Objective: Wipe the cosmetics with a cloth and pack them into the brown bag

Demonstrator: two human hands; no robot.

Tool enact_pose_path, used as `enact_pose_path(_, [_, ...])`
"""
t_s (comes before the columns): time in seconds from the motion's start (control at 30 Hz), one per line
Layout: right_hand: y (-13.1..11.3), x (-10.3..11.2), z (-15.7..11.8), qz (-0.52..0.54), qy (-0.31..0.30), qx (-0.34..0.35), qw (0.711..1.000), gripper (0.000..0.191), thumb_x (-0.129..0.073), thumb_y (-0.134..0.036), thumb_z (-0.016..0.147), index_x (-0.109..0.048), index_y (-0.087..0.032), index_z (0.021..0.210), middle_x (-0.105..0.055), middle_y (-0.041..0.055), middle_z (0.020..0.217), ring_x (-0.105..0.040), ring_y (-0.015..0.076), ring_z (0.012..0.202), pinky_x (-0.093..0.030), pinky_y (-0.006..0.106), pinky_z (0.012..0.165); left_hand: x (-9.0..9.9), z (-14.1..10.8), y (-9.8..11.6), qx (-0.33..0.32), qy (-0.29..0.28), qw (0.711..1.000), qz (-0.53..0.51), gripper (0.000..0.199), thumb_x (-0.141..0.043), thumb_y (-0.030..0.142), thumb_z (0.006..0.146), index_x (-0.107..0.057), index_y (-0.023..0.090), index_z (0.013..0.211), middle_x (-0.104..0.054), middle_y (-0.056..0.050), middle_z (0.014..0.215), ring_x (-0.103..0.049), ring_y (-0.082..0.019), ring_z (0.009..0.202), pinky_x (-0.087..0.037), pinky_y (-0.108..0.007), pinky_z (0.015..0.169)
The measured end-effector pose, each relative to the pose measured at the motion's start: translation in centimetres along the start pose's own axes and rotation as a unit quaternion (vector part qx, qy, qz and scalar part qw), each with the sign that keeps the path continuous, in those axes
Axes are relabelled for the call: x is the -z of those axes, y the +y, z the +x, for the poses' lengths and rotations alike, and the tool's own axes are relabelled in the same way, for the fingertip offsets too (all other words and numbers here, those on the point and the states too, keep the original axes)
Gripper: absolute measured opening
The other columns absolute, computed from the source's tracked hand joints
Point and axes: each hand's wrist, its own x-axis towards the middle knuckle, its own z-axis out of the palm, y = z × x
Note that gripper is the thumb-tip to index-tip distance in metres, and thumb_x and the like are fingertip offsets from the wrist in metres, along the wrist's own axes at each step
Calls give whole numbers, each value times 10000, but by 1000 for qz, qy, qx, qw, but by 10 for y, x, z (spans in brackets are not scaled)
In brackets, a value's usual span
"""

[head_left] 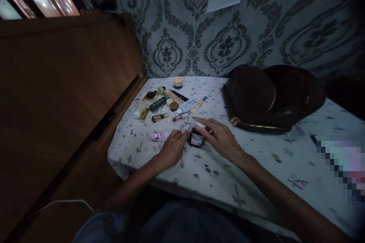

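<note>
Head view: where is the dark red bottle [196,139] on your bench [256,155]?

— It is near the front edge, between your left grip [174,148] and your right grip [221,136]. Its pale label faces you.

— State the condition of your left grip.

— Fingers curled, at the left side of the bottle. The contact area is too dim to read; you cannot tell whether this grip is closed on it. A pink-and-white tube [159,136] lies just beside it, partly covered.

— And your right grip?

— Forefinger extended over the bottle's top, thumb apart from it at the right side. You cannot confirm a hold.

— Identify the items beyond your hands.

— Note a small pink tube [180,117] and a black-and-gold vial [160,117]. Farther back lie a dark green container [159,103] and a blue-and-white tube [186,105]. A round jar [178,82] stands near the patterned wall [196,53]. To your right rests a dark brown bag [256,98].
</note>
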Motion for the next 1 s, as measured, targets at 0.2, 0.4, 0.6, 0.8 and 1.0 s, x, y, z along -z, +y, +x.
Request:
enact_pose_path(0.2, [-2,12,0,3,-38,14,999,462,-366,-481,977,-637,-194,1217,-677,102,961,-637,218,802,-502,347,745,-2,-1,-7,-8,79,992,-94,366,-385,91,912,-561,172,1223,-679,-97,1102,-623,-208,1023,-519,-365,912])
enact_pose_path(0.4, [-8,7,1,19,-7,8,1000,375,-443,-497,943,-650,-187,978,-680,80,872,-626,204,741,-483,313,677,6,-1,11,-35,159,973,-163,373,-363,174,972,-516,179,1312,-647,-111,1174,-609,-198,1096,-507,-359,954])
enact_pose_path(0.6, [-9,6,2,30,-7,-31,999,369,-439,-500,937,-614,-182,875,-651,59,799,-608,188,698,-471,288,627,-11,-12,8,-64,121,984,-115,442,-317,153,971,-416,183,1401,-608,-131,1148,-587,-220,1054,-527,-386,906])
enact_pose_path(0.8, [-5,2,2,55,6,-37,998,358,-455,-500,924,-622,-183,931,-680,71,847,-620,194,703,-485,291,608,6,-21,9,-37,16,999,-14,367,-454,232,950,-542,156,1297,-602,-114,992,-577,-244,965,-507,-410,890])
enact_pose_path(1.0, [-8,-1,4,9,-7,-11,1000,366,-448,-498,928,-659,-204,982,-689,70,896,-627,198,715,-481,302,625,69,2,-44,89,62,994,-27,266,-468,290,963,-671,201,1111,-661,-66,1053,-609,-182,998,-481,-283,895])
